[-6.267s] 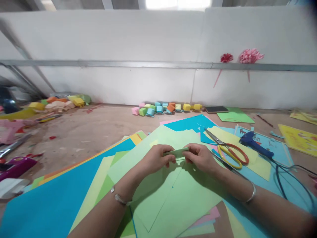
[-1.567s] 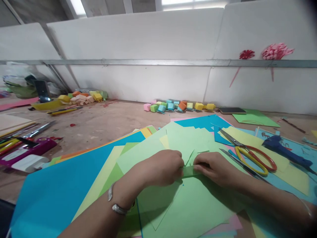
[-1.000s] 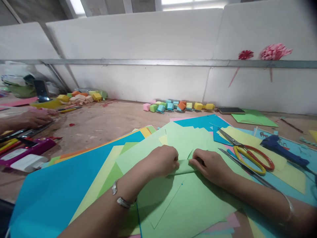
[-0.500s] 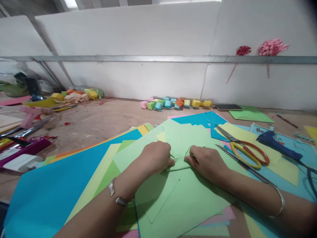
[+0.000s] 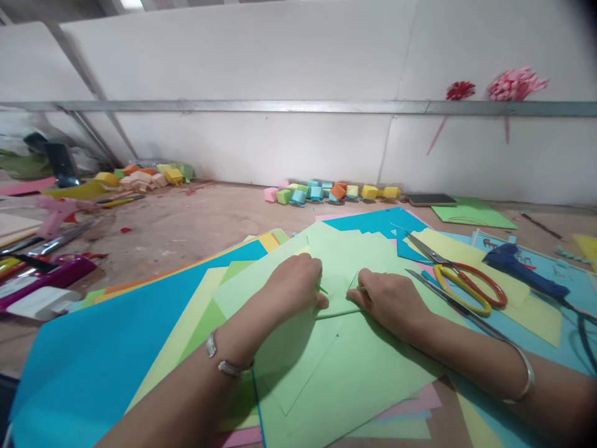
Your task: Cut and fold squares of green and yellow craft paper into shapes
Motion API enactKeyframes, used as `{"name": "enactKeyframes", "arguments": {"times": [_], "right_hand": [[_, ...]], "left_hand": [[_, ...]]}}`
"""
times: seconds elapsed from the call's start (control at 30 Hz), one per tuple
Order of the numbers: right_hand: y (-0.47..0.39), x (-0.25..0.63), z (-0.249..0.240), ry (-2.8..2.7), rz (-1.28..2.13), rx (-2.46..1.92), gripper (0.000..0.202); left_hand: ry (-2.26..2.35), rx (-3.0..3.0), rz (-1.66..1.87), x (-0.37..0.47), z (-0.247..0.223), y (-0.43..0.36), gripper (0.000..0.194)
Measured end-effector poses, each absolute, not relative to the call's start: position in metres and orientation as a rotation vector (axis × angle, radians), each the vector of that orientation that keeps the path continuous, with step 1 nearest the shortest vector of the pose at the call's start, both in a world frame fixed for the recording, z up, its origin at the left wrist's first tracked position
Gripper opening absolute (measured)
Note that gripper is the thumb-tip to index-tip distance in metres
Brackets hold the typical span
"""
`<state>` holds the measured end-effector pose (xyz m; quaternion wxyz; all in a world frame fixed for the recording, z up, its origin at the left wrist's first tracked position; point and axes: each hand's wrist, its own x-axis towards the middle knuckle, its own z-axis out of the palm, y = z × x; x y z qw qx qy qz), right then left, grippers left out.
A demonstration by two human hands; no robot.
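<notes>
A small piece of light green paper (image 5: pixel 336 306) lies between my two hands, its near edge folded over. My left hand (image 5: pixel 298 283) is closed and pinches its left side. On the opposite side, my right hand (image 5: pixel 385 298) grips it with curled fingers and thumb. Beneath is a stack of larger light green sheets (image 5: pixel 373 386); one small cut piece (image 5: pixel 298 373) rests there below my left hand. Scissors with red and yellow handles (image 5: pixel 461 286) lie to the right of my right hand, and a long metal blade-like tool (image 5: pixel 459 302) runs under my right forearm.
A blue sheet (image 5: pixel 102 361) fans out at left. A dark blue glue gun (image 5: pixel 527 270) lies at right with its cord. Small coloured paper boxes (image 5: pixel 338 193) line the wall, near a phone (image 5: pixel 431 200). A pink glue gun (image 5: pixel 58 214) and a purple tool (image 5: pixel 60 277) sit at far left.
The near edge of the small green paper looks flatter and straighter between my hands. Both hands keep their grip and have barely moved; the view has shifted slightly.
</notes>
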<state>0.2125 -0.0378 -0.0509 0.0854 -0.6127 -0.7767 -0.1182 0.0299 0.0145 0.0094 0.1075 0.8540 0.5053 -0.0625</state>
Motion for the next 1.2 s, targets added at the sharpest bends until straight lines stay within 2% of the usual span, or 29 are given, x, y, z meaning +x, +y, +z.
{"name": "enactKeyframes", "arguments": {"times": [0.1, 0.23, 0.27, 0.4, 0.53, 0.6, 0.67, 0.77, 0.87, 1.03, 1.1, 1.2], "right_hand": [[-0.036, 0.214, -0.049, -2.304, -0.385, -1.780, 0.022], [-0.031, 0.219, -0.052, -2.293, -0.407, -1.496, 0.044], [-0.030, 0.220, -0.052, -2.301, -0.376, -1.435, 0.042], [-0.030, 0.223, -0.052, -2.312, -0.325, -1.288, 0.008], [-0.035, 0.223, -0.048, -2.349, -0.552, -1.182, 0.032], [-0.038, 0.221, -0.047, -2.389, -0.642, -1.125, 0.035], [-0.040, 0.220, -0.045, -2.400, -0.698, -1.072, 0.035], [-0.041, 0.219, -0.045, -2.384, -0.737, -1.016, 0.035], [-0.040, 0.220, -0.047, -2.395, -0.711, -1.015, 0.036], [-0.039, 0.224, -0.046, -2.494, -0.549, -1.078, 0.030], [-0.042, 0.225, -0.042, -2.560, -0.513, -1.091, 0.023], [-0.048, 0.225, -0.035, -2.585, -0.634, -1.065, 0.020]], "left_hand": [[1.477, 2.488, -0.119, 0.029, 0.004, 0.020, 0.042], [1.454, 2.484, -0.095, 0.032, 0.004, 0.022, 0.031], [1.440, 2.475, -0.100, 0.033, 0.005, 0.021, 0.027], [1.357, 2.462, -0.099, 0.033, 0.007, 0.018, 0.023], [1.230, 2.532, -0.114, 0.030, 0.003, 0.016, 0.012], [1.155, 2.618, -0.086, 0.028, 0.003, 0.012, 0.017], [1.077, 2.710, -0.054, 0.026, 0.005, 0.008, 0.023], [1.025, 2.755, -0.071, 0.027, 0.010, 0.001, 0.019], [1.031, 2.792, -0.127, 0.030, 0.012, -0.002, 0.032], [1.043, 2.833, -0.167, 0.035, 0.013, -0.005, 0.002], [1.054, 2.843, -0.143, 0.035, 0.013, -0.007, 0.010], [1.054, 2.850, -0.095, 0.033, 0.014, -0.006, 0.018]]}}
